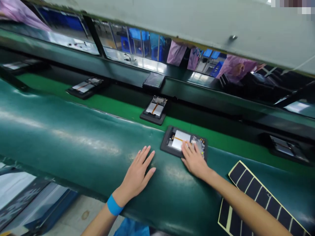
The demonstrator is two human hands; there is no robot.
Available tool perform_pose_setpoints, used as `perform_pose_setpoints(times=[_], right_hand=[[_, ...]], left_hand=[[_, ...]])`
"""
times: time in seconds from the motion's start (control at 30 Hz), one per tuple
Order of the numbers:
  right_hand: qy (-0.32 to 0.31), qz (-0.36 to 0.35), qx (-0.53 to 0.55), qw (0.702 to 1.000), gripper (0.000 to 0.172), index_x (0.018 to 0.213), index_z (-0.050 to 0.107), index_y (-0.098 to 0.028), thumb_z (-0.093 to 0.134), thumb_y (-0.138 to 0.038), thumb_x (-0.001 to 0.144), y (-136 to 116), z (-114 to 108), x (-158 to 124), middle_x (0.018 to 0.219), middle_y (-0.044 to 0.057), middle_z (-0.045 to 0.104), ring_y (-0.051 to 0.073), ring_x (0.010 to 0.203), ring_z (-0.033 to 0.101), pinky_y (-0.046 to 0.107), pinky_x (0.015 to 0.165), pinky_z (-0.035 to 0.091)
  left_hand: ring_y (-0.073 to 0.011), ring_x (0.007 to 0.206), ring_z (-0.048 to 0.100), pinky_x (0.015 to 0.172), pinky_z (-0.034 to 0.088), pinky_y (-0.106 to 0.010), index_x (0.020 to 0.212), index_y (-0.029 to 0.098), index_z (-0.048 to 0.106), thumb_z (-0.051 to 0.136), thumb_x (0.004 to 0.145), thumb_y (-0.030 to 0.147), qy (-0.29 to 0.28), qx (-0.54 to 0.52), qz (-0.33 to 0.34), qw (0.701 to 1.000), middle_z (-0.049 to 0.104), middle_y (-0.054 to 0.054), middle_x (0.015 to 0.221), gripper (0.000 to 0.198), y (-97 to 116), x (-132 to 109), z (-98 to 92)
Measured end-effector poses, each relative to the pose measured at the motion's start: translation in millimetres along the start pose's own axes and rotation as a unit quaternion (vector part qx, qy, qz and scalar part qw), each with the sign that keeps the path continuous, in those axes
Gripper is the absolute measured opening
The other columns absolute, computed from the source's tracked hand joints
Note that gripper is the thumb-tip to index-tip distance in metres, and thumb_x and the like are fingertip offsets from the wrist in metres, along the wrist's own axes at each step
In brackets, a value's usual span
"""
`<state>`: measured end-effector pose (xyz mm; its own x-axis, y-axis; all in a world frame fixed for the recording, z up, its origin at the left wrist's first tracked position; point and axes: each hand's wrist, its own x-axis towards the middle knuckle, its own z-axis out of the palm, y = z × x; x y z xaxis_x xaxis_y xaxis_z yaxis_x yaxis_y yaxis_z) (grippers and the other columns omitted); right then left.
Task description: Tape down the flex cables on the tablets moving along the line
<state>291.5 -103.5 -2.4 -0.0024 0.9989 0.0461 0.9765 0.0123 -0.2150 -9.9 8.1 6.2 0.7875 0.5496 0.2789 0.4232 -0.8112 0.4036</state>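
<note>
The right hand [194, 160] touches the opened tablet [183, 141] with open fingers; the left hand [137, 173] lies flat, empty. A careless press might tear its orange cable [179, 139].

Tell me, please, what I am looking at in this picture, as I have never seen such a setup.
This is one picture from a camera worn on a person's head, looking down, so the two bare arms that enter from below are that person's own. The left hand, with a blue wristband behind it, lies flat and open on the dark green mat. The right hand rests its fingertips on an opened tablet, whose battery and circuit board show; nothing is held in a grip. A sheet of black strips lies by the right forearm. Beyond the mat, a green conveyor belt carries more opened tablets. People in pink coats are on the far side.
</note>
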Motion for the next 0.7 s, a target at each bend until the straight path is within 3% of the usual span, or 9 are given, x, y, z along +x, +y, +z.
perform_pose_setpoints(times=[0.07,0.17,0.23,0.3,0.37,0.47,0.6,0.7], right_hand=[[0.069,0.130,0.159,0.976,0.052,0.143,0.054,-0.008,0.052,-0.019,0.093,24.7,-11.2,27.2,0.160,0.021,0.039,0.037,0.154,0.022,0.062,0.125,0.005],[0.140,0.212,0.267,0.930,0.051,0.143,0.055,-0.010,0.049,-0.018,0.093,34.3,-22.4,64.0,0.164,0.019,0.031,0.036,0.157,0.009,0.066,0.123,0.002],[0.149,0.229,0.326,0.905,0.049,0.140,0.058,-0.015,0.054,-0.019,0.091,20.6,-20.1,86.6,0.161,0.016,0.039,0.034,0.154,0.022,0.060,0.125,0.016],[0.142,0.256,0.412,0.863,0.047,0.135,0.061,-0.018,0.062,-0.020,0.088,-2.5,-10.1,110.5,0.147,0.014,0.056,0.030,0.138,0.049,0.051,0.118,0.038],[0.135,0.300,0.500,0.801,0.044,0.136,0.059,-0.018,0.063,-0.026,0.092,-26.3,2.9,137.2,0.133,0.014,0.065,0.026,0.114,0.067,0.046,0.100,0.055],[0.146,0.367,0.606,0.690,0.042,0.136,0.056,-0.017,0.062,-0.033,0.098,-49.7,15.7,178.7,0.125,0.013,0.066,0.022,0.098,0.070,0.041,0.085,0.061],[0.178,0.431,0.690,0.554,0.037,0.130,0.059,-0.017,0.064,-0.038,0.099,-55.4,13.2,223.5,0.127,0.010,0.063,0.023,0.105,0.066,0.043,0.088,0.059],[0.198,0.467,0.714,0.483,0.037,0.130,0.059,-0.018,0.064,-0.038,0.099,-52.7,6.8,246.2,0.130,0.010,0.061,0.024,0.110,0.065,0.045,0.091,0.057]], left_hand=[[-0.0279,0.155,0.026,0.123,0.033,-0.052,0.160,0.023,0.030,0.043,0.105,0.035,0.011,-0.008,-0.011,1.000,0.031,-0.009,0.166,0.057,-5.9,-1.0,-1.5],[-0.0275,0.153,0.030,0.123,0.035,-0.051,0.158,0.025,0.035,0.043,0.105,0.034,0.024,-0.014,-0.024,0.999,0.037,-0.008,0.164,0.055,-12.5,-2.7,-1.4],[-0.0271,0.152,0.033,0.121,0.037,-0.050,0.158,0.026,0.036,0.044,0.105,0.033,0.034,-0.020,-0.030,0.999,0.039,-0.008,0.163,0.054,-14.4,-3.9,-0.3],[-0.0264,0.150,0.037,0.119,0.041,-0.049,0.158,0.028,0.036,0.045,0.104,0.032,0.042,-0.029,-0.032,0.998,0.041,-0.007,0.162,0.054,-14.3,-5.2,1.2],[-0.0254,0.148,0.040,0.116,0.043,-0.047,0.158,0.031,0.036,0.046,0.104,0.030,0.047,-0.041,-0.031,0.998,0.041,-0.006,0.162,0.055,-13.7,-7.3,3.3],[-0.0245,0.145,0.044,0.114,0.045,-0.045,0.157,0.034,0.038,0.046,0.103,0.028,0.054,-0.059,-0.029,0.996,0.043,-0.004,0.161,0.055,-15.3,-12.8,7.1],[-0.0243,0.144,0.047,0.113,0.045,-0.041,0.154,0.033,0.044,0.047,0.102,0.027,0.062,-0.082,-0.026,0.994,0.046,-0.005,0.159,0.053,-26.6,-24.9,13.1],[-0.0240,0.141,0.051,0.113,0.046,-0.040,0.149,0.033,0.052,0.048,0.101,0.027,0.080,-0.101,-0.035,0.991,0.052,-0.004,0.155,0.048,-37.1,-33.8,16.1]])
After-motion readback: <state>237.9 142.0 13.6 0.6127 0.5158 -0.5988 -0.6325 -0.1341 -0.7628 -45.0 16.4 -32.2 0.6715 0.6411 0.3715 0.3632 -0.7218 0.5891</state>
